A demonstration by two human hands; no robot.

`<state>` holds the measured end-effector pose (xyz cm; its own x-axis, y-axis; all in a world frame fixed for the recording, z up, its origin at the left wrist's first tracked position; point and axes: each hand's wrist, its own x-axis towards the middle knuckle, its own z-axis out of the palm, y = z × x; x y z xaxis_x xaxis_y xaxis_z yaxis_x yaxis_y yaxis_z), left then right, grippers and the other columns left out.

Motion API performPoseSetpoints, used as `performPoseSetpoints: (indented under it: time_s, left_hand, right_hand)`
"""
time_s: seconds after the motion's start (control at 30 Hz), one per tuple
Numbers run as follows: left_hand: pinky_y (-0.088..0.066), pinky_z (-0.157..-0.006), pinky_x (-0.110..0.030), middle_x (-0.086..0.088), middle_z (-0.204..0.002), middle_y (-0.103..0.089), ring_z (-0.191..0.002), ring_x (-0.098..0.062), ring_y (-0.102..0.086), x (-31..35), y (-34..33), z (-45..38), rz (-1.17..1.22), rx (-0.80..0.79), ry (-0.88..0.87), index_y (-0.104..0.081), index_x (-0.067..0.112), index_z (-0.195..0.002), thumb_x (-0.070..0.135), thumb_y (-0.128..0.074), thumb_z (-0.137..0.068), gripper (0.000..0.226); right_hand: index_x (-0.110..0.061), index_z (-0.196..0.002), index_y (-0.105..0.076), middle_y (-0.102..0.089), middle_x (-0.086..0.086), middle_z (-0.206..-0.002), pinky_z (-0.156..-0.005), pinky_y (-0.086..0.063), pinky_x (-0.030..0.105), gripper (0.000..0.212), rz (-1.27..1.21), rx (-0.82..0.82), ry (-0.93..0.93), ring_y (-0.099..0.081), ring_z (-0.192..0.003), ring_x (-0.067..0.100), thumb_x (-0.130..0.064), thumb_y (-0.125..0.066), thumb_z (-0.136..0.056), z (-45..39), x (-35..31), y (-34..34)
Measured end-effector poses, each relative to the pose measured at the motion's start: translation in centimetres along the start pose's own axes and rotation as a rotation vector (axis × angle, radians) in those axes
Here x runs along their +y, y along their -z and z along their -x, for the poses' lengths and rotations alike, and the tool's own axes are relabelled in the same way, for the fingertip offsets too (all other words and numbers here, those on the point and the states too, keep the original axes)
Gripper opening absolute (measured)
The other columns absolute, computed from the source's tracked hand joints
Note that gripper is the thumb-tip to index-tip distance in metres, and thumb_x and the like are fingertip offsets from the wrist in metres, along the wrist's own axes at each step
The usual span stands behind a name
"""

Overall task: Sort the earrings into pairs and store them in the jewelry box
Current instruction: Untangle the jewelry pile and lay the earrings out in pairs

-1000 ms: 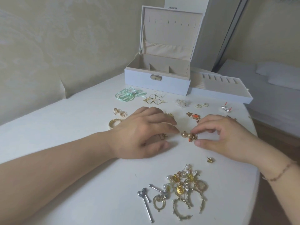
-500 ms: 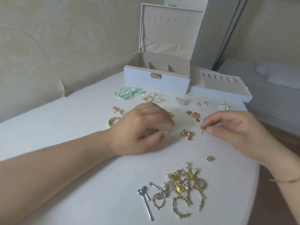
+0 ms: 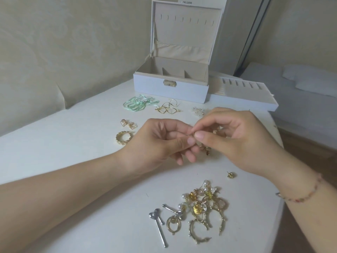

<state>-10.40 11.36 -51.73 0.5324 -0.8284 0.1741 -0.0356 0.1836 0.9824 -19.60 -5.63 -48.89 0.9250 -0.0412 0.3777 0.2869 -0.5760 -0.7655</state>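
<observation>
White worktop (image 3: pixel 76 143), jewelry box (image 3: pixel 171 88) open behind. Both hands, left hand (image 3: pixel 164 143) and right hand (image 3: pixel 235 137), pinch one small earring (image 3: pixel 191 136): pairing step. Next: find its mate.

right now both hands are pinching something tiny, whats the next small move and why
Probably lower the small gold piece beside its match and let go. The left hand and right hand pinch it above the table, while the box stands open and a tangled pile still waits unsorted.
</observation>
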Motion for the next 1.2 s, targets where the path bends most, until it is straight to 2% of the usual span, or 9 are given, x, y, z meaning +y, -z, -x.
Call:
performPoseSetpoints:
  time_s: [0.13,0.27,0.43,0.5,0.57,0.73,0.87,1.07,1.2]
  left_hand:
    - [-0.051,-0.051,-0.026,-0.011,-0.072,-0.070,-0.058,-0.020,-0.066,-0.5,-0.1,0.1,-0.063,0.016,0.009,-0.064,-0.003,-0.089,0.014,-0.062,-0.081,0.018]
    - [-0.047,-0.050,-0.027,-0.011,-0.069,-0.068,-0.056,-0.022,-0.064,-0.5,0.1,0.1,-0.104,0.043,0.008,-0.063,0.005,-0.080,0.016,-0.065,-0.088,0.014]
    - [-0.039,-0.042,-0.025,-0.013,-0.064,-0.061,-0.048,-0.023,-0.056,-0.4,0.3,-0.1,-0.083,0.112,-0.012,-0.061,0.013,-0.068,0.017,-0.054,-0.088,0.022]
    - [-0.037,-0.041,-0.024,-0.012,-0.063,-0.061,-0.047,-0.023,-0.054,-0.4,0.2,0.0,-0.063,0.081,-0.005,-0.061,0.017,-0.066,0.017,-0.051,-0.089,0.025]
    - [-0.037,-0.040,-0.023,-0.012,-0.062,-0.061,-0.045,-0.022,-0.053,-0.3,0.2,0.2,-0.039,0.041,0.002,-0.062,0.018,-0.067,0.016,-0.049,-0.090,0.026]
    - [-0.039,-0.038,-0.021,-0.012,-0.062,-0.062,-0.044,-0.019,-0.053,-0.3,0.3,0.2,-0.013,0.004,0.011,-0.066,0.011,-0.074,0.015,-0.052,-0.091,0.021]
    - [-0.042,-0.040,-0.023,-0.011,-0.063,-0.063,-0.045,-0.018,-0.055,-0.4,0.3,0.3,-0.019,-0.074,0.020,-0.065,0.009,-0.075,0.011,-0.056,-0.090,0.017]
    - [-0.042,-0.042,-0.022,-0.010,-0.064,-0.064,-0.045,-0.019,-0.055,-0.5,0.4,0.4,0.028,-0.136,0.044,-0.061,0.016,-0.069,0.023,-0.056,-0.085,0.018]
    - [-0.043,-0.042,-0.024,-0.013,-0.067,-0.064,-0.048,-0.021,-0.057,-0.5,0.5,0.4,0.007,-0.137,0.034,-0.063,0.011,-0.071,0.011,-0.058,-0.090,0.020]
  right_hand:
    - [-0.039,-0.091,-0.071,-0.066,-0.002,-0.083,-0.066,-0.050,0.044,0.018,0.008,0.032,-0.037,-0.060,-0.077,0.018,-0.027,-0.069,-0.078,1.6,0.7,1.1]
    - [-0.041,-0.093,-0.070,-0.067,-0.005,-0.086,-0.063,-0.047,0.040,0.019,0.129,-0.009,-0.079,-0.060,-0.076,0.023,-0.045,-0.066,-0.075,3.8,1.8,3.2]
    - [-0.045,-0.096,-0.067,-0.064,-0.016,-0.102,-0.074,-0.039,0.009,0.032,0.410,-0.195,-0.124,-0.057,-0.096,0.007,-0.062,-0.064,-0.069,6.1,2.5,3.7]
    - [-0.043,-0.090,-0.069,-0.064,-0.021,-0.099,-0.077,-0.036,0.003,0.026,0.437,-0.213,-0.126,-0.056,-0.098,0.000,-0.058,-0.069,-0.070,6.3,2.6,3.5]
    - [-0.040,-0.081,-0.070,-0.066,-0.021,-0.091,-0.075,-0.036,0.003,0.012,0.457,-0.181,-0.120,-0.058,-0.092,-0.001,-0.039,-0.079,-0.074,6.1,2.7,3.4]
    - [-0.038,-0.076,-0.072,-0.067,-0.013,-0.078,-0.067,-0.038,0.007,0.023,0.397,-0.126,-0.168,-0.059,-0.079,0.009,-0.016,-0.079,-0.075,6.3,2.9,4.2]
    - [-0.042,-0.081,-0.072,-0.070,-0.012,-0.084,-0.070,-0.041,0.016,0.023,0.287,-0.171,-0.194,-0.062,-0.083,0.011,-0.021,-0.079,-0.075,7.1,2.3,4.2]
    - [-0.040,-0.084,-0.069,-0.068,-0.015,-0.087,-0.075,-0.039,0.007,0.016,0.341,-0.222,-0.114,-0.063,-0.089,0.006,-0.029,-0.075,-0.074,7.4,2.3,3.5]
    - [-0.048,-0.099,-0.065,-0.068,-0.016,-0.093,-0.079,-0.036,0.006,0.034,0.323,-0.283,-0.158,-0.058,-0.096,0.005,-0.029,-0.073,-0.071,7.5,1.9,4.0]
